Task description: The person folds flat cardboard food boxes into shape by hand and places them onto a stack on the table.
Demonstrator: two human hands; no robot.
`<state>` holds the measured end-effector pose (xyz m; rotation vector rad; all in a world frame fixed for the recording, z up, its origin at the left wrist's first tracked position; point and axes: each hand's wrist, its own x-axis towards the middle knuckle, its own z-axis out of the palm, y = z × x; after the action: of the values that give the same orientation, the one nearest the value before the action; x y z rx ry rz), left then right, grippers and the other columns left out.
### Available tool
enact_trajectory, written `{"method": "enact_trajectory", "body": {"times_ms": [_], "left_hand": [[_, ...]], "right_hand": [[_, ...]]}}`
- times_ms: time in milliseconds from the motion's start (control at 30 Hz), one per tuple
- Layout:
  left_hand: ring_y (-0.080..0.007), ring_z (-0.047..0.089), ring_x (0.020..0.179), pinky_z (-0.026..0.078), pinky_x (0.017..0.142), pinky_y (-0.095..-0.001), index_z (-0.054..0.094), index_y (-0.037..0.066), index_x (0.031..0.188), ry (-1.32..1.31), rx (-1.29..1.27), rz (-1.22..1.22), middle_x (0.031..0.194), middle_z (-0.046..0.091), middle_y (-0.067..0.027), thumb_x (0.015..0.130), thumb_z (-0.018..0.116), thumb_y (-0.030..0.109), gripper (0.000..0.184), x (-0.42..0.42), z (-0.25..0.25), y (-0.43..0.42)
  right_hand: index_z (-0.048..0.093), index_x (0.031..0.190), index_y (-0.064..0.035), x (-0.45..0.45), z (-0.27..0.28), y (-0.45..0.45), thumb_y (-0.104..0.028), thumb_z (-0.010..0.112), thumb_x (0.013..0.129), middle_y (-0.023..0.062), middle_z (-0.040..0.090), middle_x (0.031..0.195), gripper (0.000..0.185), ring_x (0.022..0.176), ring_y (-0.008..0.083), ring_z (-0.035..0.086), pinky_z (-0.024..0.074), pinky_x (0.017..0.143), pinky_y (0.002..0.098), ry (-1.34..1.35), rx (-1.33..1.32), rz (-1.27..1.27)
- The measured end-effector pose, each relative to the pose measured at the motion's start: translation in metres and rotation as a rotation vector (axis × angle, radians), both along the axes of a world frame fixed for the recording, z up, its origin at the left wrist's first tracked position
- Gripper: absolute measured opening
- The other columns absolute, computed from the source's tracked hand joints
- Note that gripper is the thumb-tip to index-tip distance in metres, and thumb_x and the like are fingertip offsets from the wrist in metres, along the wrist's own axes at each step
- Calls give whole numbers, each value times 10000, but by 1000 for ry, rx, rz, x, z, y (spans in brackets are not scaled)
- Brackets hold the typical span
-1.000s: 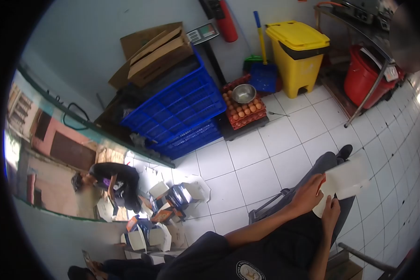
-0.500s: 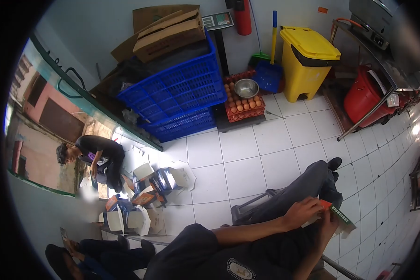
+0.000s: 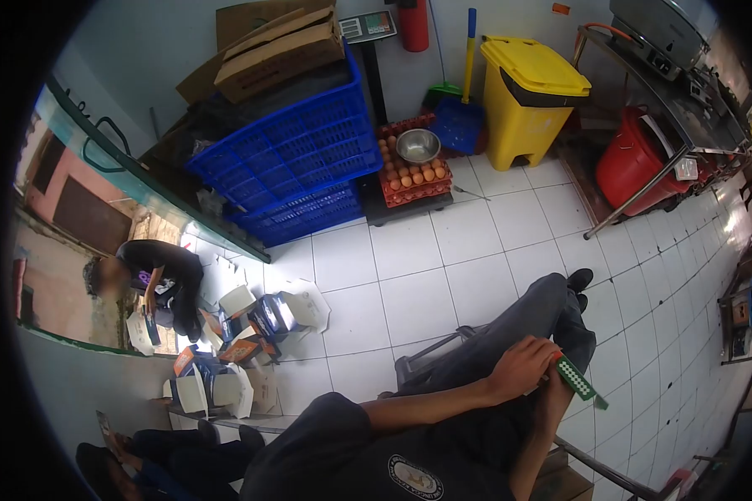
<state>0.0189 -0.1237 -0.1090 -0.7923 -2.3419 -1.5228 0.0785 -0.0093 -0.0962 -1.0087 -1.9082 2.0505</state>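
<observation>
While the person sits with legs stretched forward in the head view, the left hand (image 3: 522,367) is clamped on the red end of a green cardboard carton (image 3: 578,382) with white dots, its fingertips partly hidden. The right hand (image 3: 553,399) grips the same end from the side nearer the body, so 2 hands share it. The carton is tilted and held up by the lap, its green end pointing away.

On the tiled floor (image 3: 418,302), blue, orange and white boxes (image 3: 263,324) lie in a jumble near a person (image 3: 171,275) crouching at the doorway. A 3rd person (image 3: 171,455) sits at the lower left. Farther off, a metal bowl (image 3: 418,146) rests on brown eggs (image 3: 416,176) in stacked red trays (image 3: 416,196), between blue crates (image 3: 292,146) and a yellow pedal bin (image 3: 530,113). A red bucket (image 3: 631,171) stands under the metal table (image 3: 647,92).
</observation>
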Motion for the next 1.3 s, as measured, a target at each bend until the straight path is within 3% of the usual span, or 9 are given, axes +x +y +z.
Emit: {"method": "enact_trajectory", "body": {"times_ms": [167,433,500,667,767,900,1033,1133,1300], "left_hand": [[-280,685,860,567,745,-386,598,51,1035,-680,208,-47,912,688,-119,940,650,112,124,-12,11,-6],[-162,700,950,540,913,-319,605,12,1083,-806,437,-147,976,710,-93,960,675,109,172,-19,4,-14],[-151,697,942,532,925,-310,621,14,1110,-820,484,-149,994,711,-88,961,670,85,172,-19,1,-16],[-148,701,937,559,859,-288,668,-6,1124,-772,439,-245,1029,714,-84,947,682,57,189,-22,10,-24],[-145,693,926,559,833,-271,683,-7,1081,-726,451,-257,1018,699,-72,932,712,74,172,-19,9,-29],[-160,683,871,556,780,-277,683,0,1022,-505,315,-147,949,664,-74,886,758,84,177,-15,16,-29],[-200,654,791,531,703,-307,678,26,996,-538,260,-59,918,627,-88,850,775,107,194,-12,18,-17],[-212,651,775,531,692,-314,681,41,985,-516,220,-97,925,635,-88,859,756,112,163,-14,13,-24],[-199,651,762,544,698,-319,675,42,986,-82,205,-109,949,654,-85,859,739,100,153,-19,-7,-28]], "right_hand": [[568,1327,11,20,-61,15,-217,631,1001,116,632,1276,403,1154,222,630,532,953,361,284,-401,22],[573,1279,-16,24,-68,20,-282,721,933,138,657,1229,461,1159,242,634,531,965,428,511,-672,105],[580,1268,-9,23,-59,16,-179,744,912,121,667,1184,427,1093,209,650,534,916,346,352,-346,64],[621,1210,-11,-7,-10,-11,-146,662,964,66,651,1089,283,1036,165,624,517,867,305,221,-163,52],[639,1200,8,0,-10,-11,-115,659,954,74,667,1072,276,994,161,634,528,843,295,141,265,91],[636,1207,37,-4,-31,19,-73,626,938,110,677,1100,291,1012,193,656,553,839,307,99,114,193],[595,1268,23,-5,-25,5,-121,614,978,108,638,1190,325,1087,200,637,541,919,342,133,-224,91],[558,1307,22,-11,-3,-13,-123,612,984,113,609,1246,358,1137,209,617,538,939,363,-5,69,148],[575,1275,5,-8,-19,-15,-149,622,991,129,581,1290,326,1155,210,612,536,945,369,262,-182,92]]}}
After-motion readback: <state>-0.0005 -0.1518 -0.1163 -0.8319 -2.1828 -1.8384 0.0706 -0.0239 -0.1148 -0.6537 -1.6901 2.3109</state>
